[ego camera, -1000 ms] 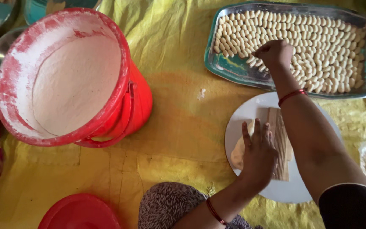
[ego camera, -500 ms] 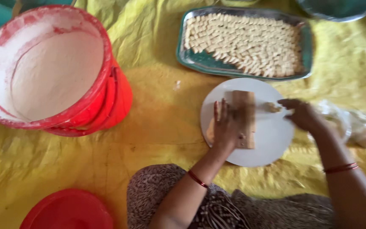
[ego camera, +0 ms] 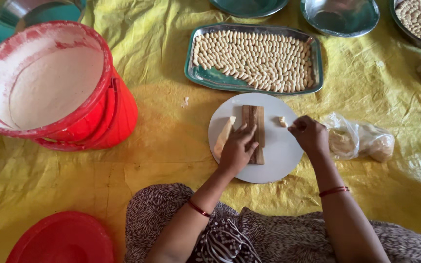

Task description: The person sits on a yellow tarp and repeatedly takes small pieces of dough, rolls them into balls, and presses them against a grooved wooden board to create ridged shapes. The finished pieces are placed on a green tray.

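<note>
The rectangular tray [ego camera: 254, 59] is nearly full of shaped dough pieces. The left hand [ego camera: 236, 150] rests open on the ridged board [ego camera: 254, 126]; the right hand [ego camera: 310, 135] is closed, pinching a small dough bit; a wedge of dough [ego camera: 223, 138] remains.

Hands [ego camera: 237, 151] on ridged board [ego camera: 254, 122] (white plate [ego camera: 278, 156])

Bare cloth [ego camera: 171, 146] lies open between the bucket [ego camera: 54, 87] and the plate [ego camera: 278, 160]. The tray [ego camera: 200, 75] closes the far side just beyond the plate, and a bag [ego camera: 361, 139] crowds its right edge.
</note>
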Available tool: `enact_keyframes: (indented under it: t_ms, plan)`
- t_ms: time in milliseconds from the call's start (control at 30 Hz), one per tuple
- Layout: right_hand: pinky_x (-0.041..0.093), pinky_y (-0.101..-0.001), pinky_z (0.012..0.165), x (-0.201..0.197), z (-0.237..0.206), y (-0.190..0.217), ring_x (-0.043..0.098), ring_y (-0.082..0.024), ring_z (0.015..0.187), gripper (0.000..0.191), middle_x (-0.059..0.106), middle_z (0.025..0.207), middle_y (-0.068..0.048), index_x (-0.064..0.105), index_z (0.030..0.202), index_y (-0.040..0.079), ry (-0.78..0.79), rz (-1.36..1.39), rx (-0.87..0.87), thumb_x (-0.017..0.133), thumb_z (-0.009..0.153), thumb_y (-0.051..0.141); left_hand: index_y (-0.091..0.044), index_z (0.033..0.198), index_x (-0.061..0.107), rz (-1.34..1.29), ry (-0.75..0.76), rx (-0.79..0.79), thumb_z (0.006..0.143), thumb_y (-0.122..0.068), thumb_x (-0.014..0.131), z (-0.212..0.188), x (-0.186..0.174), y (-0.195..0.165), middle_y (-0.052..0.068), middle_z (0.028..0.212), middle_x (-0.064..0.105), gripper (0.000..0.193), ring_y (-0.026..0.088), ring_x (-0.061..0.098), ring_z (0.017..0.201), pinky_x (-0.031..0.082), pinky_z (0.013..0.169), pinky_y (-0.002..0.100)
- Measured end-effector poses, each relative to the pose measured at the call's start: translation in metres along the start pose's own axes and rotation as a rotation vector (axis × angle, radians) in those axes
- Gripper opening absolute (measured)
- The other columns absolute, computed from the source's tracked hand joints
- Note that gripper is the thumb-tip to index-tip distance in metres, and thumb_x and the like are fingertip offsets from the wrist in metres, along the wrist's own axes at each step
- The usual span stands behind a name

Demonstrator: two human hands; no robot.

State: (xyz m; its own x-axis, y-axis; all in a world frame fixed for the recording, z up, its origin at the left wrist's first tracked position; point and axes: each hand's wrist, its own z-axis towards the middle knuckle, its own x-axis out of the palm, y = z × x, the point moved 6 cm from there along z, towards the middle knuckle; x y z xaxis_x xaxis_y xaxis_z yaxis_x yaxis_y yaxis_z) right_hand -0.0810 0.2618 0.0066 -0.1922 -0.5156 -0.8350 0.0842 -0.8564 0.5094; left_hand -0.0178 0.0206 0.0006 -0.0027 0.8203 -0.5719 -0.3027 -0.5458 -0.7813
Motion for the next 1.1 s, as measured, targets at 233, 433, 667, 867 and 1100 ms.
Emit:
enact_keyframes:
  t_ms: [233, 433, 667, 867, 1100]
  plan:
    - [0.062, -0.0289, 0.075, 0.010, -0.046, 0.119, 0.079, -0.016, 0.088, 0.030, 0.079, 0.104, -0.004, 0.077, 0.113, 0.014, -0.026, 0.354, -0.275, 0.076, 0.085, 0.003, -0.021, 0.162, 0.000, -1.420, 0.024, -0.655, 0.096, -0.069, 0.013, 0.020, 0.025, 0.031, 0.009, 0.166, 0.032, 0.082, 0.035, 0.027, 0.154, 0.020, 0.125, 0.050]
    - [0.054, -0.0454, 0.105, 0.023, -0.105, 0.204, 0.060, -0.040, 0.131, 0.042, 0.059, 0.144, -0.023, 0.063, 0.136, -0.005, 0.052, 0.271, -0.754, 0.058, 0.098, 0.011, -0.022, 0.168, 0.006, -2.013, 0.043, -0.286, 0.097, -0.075, 0.002, 0.010, 0.014, 0.046, 0.019, 0.170, 0.022, 0.089, 0.034, 0.021, 0.157, 0.014, 0.130, 0.042]
    - [0.050, -0.0490, 0.117, 0.039, -0.101, 0.170, 0.061, -0.035, 0.135, 0.036, 0.063, 0.143, -0.020, 0.062, 0.134, 0.000, 0.028, 0.416, -0.746, 0.044, 0.107, 0.015, -0.024, 0.166, 0.008, -1.948, 0.045, -0.267, 0.095, -0.077, -0.003, 0.012, 0.005, 0.025, 0.018, 0.171, 0.020, 0.090, 0.034, 0.021, 0.156, 0.012, 0.129, 0.045]
    - [0.056, -0.0432, 0.101, 0.067, -0.094, 0.142, 0.066, -0.035, 0.127, 0.034, 0.064, 0.139, -0.027, 0.063, 0.128, -0.007, 0.074, 0.264, -0.649, 0.038, 0.113, 0.011, -0.025, 0.165, 0.007, -1.857, 0.108, -0.590, 0.089, -0.083, -0.004, 0.028, 0.040, 0.043, 0.017, 0.163, 0.031, 0.096, 0.033, 0.024, 0.153, 0.011, 0.127, 0.046]
    - [0.045, -0.0508, 0.113, 0.049, -0.083, 0.163, 0.056, -0.042, 0.136, 0.040, 0.060, 0.142, -0.024, 0.061, 0.136, -0.009, -0.022, 0.262, -0.548, 0.045, 0.103, 0.006, -0.023, 0.167, 0.005, -1.875, 0.105, -0.455, 0.096, -0.071, 0.002, 0.028, 0.050, 0.052, 0.017, 0.168, 0.026, 0.085, 0.034, 0.023, 0.156, 0.015, 0.127, 0.045]
